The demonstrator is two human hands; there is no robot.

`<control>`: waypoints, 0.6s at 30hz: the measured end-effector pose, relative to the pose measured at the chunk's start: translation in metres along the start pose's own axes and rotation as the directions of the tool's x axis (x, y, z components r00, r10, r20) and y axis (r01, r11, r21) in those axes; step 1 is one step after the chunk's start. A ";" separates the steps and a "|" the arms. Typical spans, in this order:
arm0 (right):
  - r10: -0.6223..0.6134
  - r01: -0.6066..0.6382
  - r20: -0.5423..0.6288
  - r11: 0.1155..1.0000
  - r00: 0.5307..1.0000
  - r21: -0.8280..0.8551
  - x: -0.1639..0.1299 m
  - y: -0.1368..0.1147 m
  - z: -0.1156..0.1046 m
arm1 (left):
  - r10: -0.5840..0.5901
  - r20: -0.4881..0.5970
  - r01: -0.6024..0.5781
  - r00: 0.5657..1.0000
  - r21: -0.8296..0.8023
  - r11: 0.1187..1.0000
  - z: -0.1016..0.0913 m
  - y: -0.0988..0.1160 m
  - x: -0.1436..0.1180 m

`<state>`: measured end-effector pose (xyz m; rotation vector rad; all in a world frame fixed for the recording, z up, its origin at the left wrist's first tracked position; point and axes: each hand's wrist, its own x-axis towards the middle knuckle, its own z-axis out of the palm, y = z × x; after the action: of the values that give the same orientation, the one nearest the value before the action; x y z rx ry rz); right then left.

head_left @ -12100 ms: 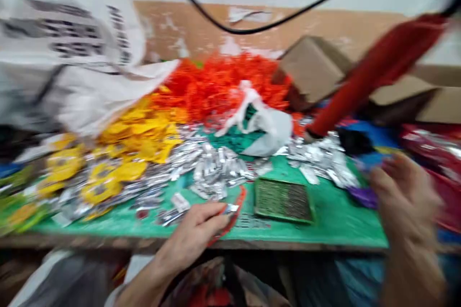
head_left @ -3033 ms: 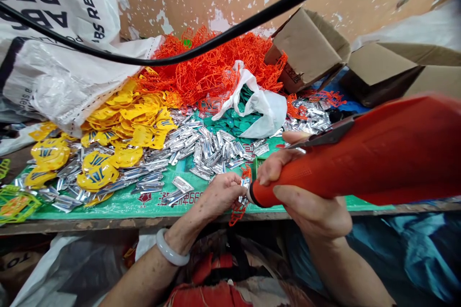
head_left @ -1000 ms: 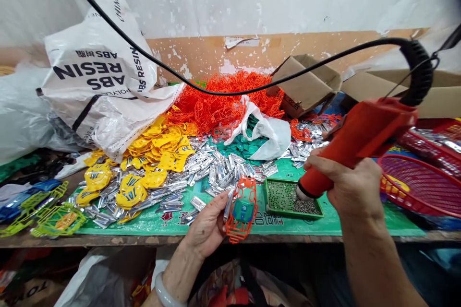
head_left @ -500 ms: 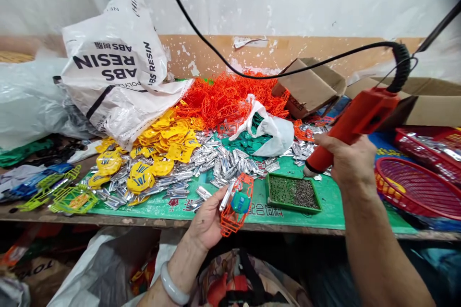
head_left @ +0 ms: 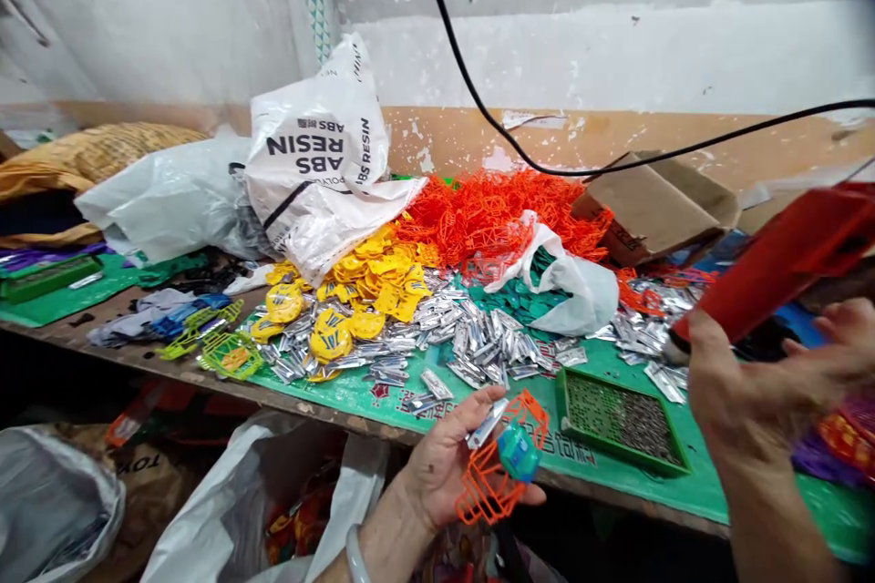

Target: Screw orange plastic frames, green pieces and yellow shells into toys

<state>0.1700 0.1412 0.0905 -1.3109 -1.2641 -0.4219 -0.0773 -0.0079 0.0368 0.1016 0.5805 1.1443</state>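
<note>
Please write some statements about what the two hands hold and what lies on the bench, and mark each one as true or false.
1. The left hand holds an orange plastic frame with a small blue part on it. True.
2. The right hand grips a red power tool. True.
3. The green tray stands on the yellow pieces. False: it lies on the green mat, apart from them.
4. The white sack is printed "ABS RESIN". True.
5. The silver pieces are all inside the cardboard box. False: they lie loose on the mat.
</note>
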 end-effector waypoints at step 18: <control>-0.864 0.321 0.502 0.486 0.036 0.813 -0.136 -0.189 0.193 | 0.107 -0.121 -0.133 0.987 -0.235 0.963 -0.040 0.006 -0.037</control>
<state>-0.1189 0.1980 0.0198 -0.2513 -2.7824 0.1615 -0.1114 -0.0463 0.0193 -0.1374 0.5303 1.3368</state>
